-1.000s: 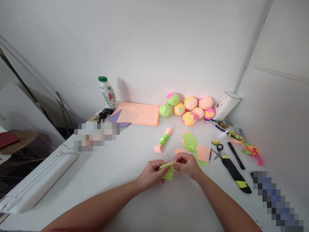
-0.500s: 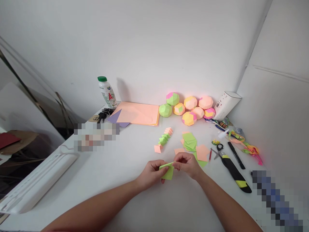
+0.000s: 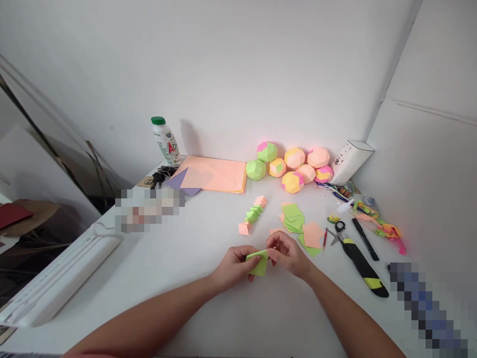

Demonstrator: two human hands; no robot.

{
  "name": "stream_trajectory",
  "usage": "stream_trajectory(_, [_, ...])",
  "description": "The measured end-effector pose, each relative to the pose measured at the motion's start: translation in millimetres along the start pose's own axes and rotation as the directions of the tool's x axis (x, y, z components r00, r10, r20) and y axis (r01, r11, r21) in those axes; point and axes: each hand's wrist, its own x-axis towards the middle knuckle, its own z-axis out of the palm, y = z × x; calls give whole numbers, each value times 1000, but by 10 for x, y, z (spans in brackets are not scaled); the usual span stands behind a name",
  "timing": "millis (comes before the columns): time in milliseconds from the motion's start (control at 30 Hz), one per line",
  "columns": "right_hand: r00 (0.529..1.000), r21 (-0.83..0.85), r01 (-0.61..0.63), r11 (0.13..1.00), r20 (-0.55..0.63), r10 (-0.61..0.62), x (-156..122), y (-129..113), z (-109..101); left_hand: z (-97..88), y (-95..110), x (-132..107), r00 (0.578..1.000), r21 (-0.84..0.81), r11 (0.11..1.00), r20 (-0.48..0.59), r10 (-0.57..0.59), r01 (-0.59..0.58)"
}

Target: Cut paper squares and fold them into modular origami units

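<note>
My left hand (image 3: 233, 267) pinches a small green paper square (image 3: 260, 266), its thumb on the near face and the other fingers behind. At the paper's upper right corner is my right hand (image 3: 288, 254), thumb and fingertips closed on the edge; its curled fingers partly hide the contact. Beyond my hands stands a short row of folded green and peach paper pieces (image 3: 253, 214). Loose green paper squares (image 3: 293, 219) and a peach square (image 3: 313, 234) lie spread just past my right hand.
Several faceted paper balls (image 3: 294, 158) line the wall beside stacked peach sheets (image 3: 216, 174). A bottle (image 3: 166, 144) stands far left. To the right lie scissors (image 3: 339, 231), a utility knife (image 3: 363, 268) and a black pen (image 3: 365, 238). A white device (image 3: 67, 278) occupies the left edge.
My right hand has shifted slightly up along the green paper's edge, its fingers a little more raised. The paper's face has turned slightly more toward me. My left hand stays almost still.
</note>
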Motion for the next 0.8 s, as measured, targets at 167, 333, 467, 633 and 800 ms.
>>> stream_trajectory(167, [999, -120, -4, 993, 43, 9, 4, 13, 19, -9, -50, 12, 1000, -11, 1000, -13, -2, 2])
stream_trajectory(333, [999, -44, -44, 998, 2, 44, 3, 47, 18, -19, -47, 26, 993, 2, 1000, -120, -6, 7])
stream_trajectory(467, [999, -100, -32, 995, 19, 34, 3, 27, 31, -20, -39, 27, 995, 11, 1000, -102, -13, 14])
stream_trajectory(633, [999, -80, -44, 996, 23, 46, 0, 19, 33, -15, -42, 27, 997, 18, 1000, -71, 27, -25])
stream_trajectory(800, [998, -47, -53, 997, 33, 55, -4, 46, 28, -17, -44, 31, 996, -5, 1000, -84, 18, -19])
